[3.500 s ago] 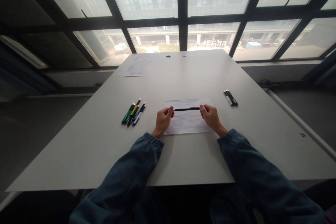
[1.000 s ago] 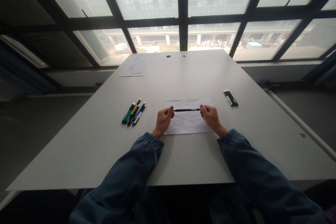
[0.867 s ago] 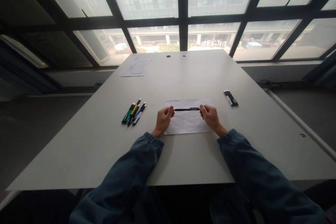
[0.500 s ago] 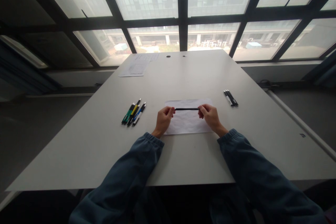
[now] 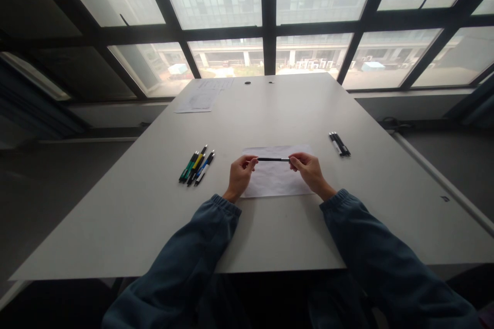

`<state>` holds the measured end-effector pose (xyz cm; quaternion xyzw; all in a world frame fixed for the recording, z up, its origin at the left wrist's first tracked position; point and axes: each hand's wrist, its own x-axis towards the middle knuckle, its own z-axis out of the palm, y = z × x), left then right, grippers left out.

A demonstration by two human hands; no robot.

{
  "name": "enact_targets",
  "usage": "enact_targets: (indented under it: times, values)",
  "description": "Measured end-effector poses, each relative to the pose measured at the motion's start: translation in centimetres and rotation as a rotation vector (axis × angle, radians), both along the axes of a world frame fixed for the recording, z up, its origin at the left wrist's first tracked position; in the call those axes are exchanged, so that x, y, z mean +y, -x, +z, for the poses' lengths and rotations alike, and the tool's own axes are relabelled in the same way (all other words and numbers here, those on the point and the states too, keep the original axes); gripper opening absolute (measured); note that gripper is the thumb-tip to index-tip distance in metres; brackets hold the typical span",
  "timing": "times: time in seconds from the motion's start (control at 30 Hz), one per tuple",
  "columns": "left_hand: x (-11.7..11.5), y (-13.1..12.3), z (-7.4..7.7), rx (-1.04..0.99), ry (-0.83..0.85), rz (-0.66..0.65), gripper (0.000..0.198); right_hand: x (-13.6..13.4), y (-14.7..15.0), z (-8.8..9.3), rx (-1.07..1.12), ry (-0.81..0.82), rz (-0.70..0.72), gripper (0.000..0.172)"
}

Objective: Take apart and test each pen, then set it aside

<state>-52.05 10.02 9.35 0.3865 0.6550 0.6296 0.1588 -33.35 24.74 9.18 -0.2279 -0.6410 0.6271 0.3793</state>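
A slim black pen [image 5: 272, 159] with a lighter band near its right end is held level between my hands. My left hand [image 5: 241, 175] pinches its left tip, and my right hand [image 5: 309, 169] grips the other end between thumb and fingers. Beneath the pen a white sheet of paper [image 5: 276, 182] lies on the table, partly covered by both hands. To the left of my left hand rests a group of several pens [image 5: 196, 167] with green, yellow, blue and white barrels. A smaller cluster of black and white pens [image 5: 339, 144] lies beyond my right hand.
The white table [image 5: 154, 236] reaches forward to the window wall. At its far left corner are printed sheets [image 5: 196, 98]. Two small round spots, one a dark hole [image 5: 247, 83], sit near the far edge. A small dark mark [image 5: 445, 198] is at the right.
The pen has turned slightly in my fingers, and a lighter band now shows near its right end. My right hand has shifted a little to the left along it.
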Motion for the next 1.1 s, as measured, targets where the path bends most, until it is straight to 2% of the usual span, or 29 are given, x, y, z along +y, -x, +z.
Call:
enact_targets:
  times: [0.4, 0.73, 0.97, 1.1]
  values:
    - [-0.35, -0.35, 0.44, 0.07, 0.033, -0.031, 0.033, 0.14, -0.03, -0.01, -0.008, -0.054, -0.054, 0.027]
    - [-0.4, -0.55, 0.73, -0.002, 0.036, -0.064, 0.038, 0.1, 0.0, -0.28, -0.015, -0.118, -0.072, 0.027]
    - [-0.17, -0.47, 0.68, -0.008, -0.003, -0.09, 0.04, 0.18, 0.01, 0.21, 0.027, -0.071, -0.088, 0.023]
    - [-0.16, -0.09, 0.63, 0.004, -0.038, -0.063, 0.039, 0.23, -0.09, 0.35, 0.036, -0.041, -0.109, 0.024]
